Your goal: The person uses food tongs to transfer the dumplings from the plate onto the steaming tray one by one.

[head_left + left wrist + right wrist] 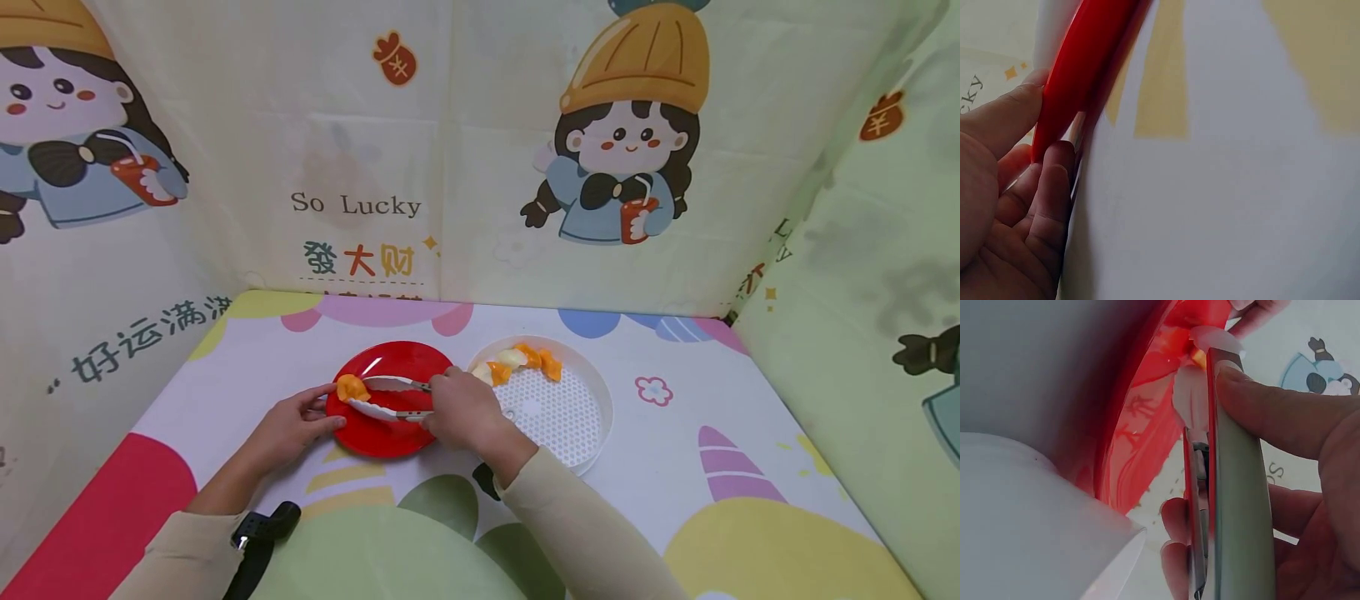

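Observation:
My left hand (292, 425) pinches the left rim of a shiny red plate (390, 358). In the left wrist view its thumb lies on the plate's upper side, with fingers beneath the rim. A pair of tongs (375, 410) is gripped in my right hand (468, 412) and reaches leftward over the plate. The tongs' pale tips are on either side of an orange dumpling (350, 388) by the plate's left edge. Whether both tips touch the dumpling is hard to tell. In the right wrist view the thumb presses along the light green handle (1241, 487).
Right of the plate stands a round white steamer tray (566, 417) with a perforated base. Several orange and white dumplings (529, 356) lie in a row along its far left side. A patterned cloth (652, 450) covers the table; printed curtains (480, 150) rise behind and beside it.

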The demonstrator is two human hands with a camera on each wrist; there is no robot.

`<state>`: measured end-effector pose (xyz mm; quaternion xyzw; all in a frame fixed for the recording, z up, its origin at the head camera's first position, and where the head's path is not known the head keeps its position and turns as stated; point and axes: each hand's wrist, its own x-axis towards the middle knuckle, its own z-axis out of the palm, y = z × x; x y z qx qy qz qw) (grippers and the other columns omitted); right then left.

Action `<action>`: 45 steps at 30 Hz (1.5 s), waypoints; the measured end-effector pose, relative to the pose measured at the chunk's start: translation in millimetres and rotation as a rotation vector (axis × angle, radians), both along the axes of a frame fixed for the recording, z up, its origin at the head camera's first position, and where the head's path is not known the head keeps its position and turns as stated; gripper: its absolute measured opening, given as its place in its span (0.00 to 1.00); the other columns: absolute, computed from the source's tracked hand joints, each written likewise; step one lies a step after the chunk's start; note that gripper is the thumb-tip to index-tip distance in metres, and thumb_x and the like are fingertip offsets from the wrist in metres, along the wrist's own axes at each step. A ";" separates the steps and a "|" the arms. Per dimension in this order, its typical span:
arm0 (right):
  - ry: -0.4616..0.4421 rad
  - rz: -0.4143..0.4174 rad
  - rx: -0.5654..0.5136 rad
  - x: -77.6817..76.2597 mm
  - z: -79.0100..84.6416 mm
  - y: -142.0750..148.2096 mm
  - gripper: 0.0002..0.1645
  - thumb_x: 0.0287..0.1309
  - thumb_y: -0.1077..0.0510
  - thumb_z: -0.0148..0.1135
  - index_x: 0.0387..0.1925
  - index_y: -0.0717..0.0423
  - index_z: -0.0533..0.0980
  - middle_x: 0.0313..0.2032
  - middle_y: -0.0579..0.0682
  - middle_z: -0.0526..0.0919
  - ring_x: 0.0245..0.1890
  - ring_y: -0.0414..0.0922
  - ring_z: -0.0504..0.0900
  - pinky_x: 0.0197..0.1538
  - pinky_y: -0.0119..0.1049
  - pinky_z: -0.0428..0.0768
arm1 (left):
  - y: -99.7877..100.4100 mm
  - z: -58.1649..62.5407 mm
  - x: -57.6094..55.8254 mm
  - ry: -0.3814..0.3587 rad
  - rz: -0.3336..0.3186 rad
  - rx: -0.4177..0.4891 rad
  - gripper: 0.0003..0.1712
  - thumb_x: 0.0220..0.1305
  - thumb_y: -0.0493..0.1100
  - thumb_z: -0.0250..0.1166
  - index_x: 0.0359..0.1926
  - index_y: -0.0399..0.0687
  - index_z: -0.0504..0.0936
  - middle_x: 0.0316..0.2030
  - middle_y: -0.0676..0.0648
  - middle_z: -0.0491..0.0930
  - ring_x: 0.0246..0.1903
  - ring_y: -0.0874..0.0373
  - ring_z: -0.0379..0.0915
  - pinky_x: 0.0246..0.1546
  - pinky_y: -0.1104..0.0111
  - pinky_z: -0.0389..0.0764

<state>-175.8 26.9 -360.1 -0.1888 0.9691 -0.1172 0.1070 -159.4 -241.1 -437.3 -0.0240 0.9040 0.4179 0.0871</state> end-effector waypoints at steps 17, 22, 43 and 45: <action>0.027 -0.086 -0.099 6.3 11.3 33.3 0.36 0.49 0.50 0.79 0.59 0.56 0.77 0.48 0.51 0.79 0.45 0.45 0.76 0.37 0.38 0.85 | -1.3 0.5 0.1 -0.003 0.006 -0.008 0.48 0.59 0.52 0.74 0.73 0.37 0.63 0.56 0.30 0.74 0.51 0.39 0.75 0.42 0.59 0.85; 0.072 -0.105 -0.131 9.2 16.9 54.6 0.33 0.51 0.50 0.78 0.58 0.55 0.78 0.51 0.52 0.79 0.46 0.47 0.76 0.43 0.45 0.84 | -1.0 0.6 0.2 0.003 0.006 -0.010 0.49 0.58 0.51 0.75 0.73 0.37 0.63 0.55 0.30 0.75 0.50 0.40 0.76 0.42 0.59 0.85; 0.199 -0.222 -0.170 31.9 13.1 166.7 0.30 0.55 0.51 0.72 0.57 0.62 0.79 0.52 0.61 0.80 0.47 0.56 0.79 0.48 0.54 0.79 | -1.1 2.0 0.3 0.023 -0.009 -0.006 0.48 0.59 0.51 0.74 0.73 0.37 0.63 0.55 0.31 0.76 0.49 0.40 0.77 0.42 0.59 0.85; 0.214 -0.227 -0.163 35.2 10.6 175.9 0.30 0.55 0.51 0.72 0.56 0.63 0.79 0.51 0.62 0.80 0.47 0.57 0.79 0.47 0.55 0.79 | -0.8 2.1 0.8 0.023 -0.010 -0.007 0.48 0.59 0.51 0.74 0.73 0.37 0.63 0.55 0.30 0.76 0.50 0.40 0.77 0.43 0.59 0.85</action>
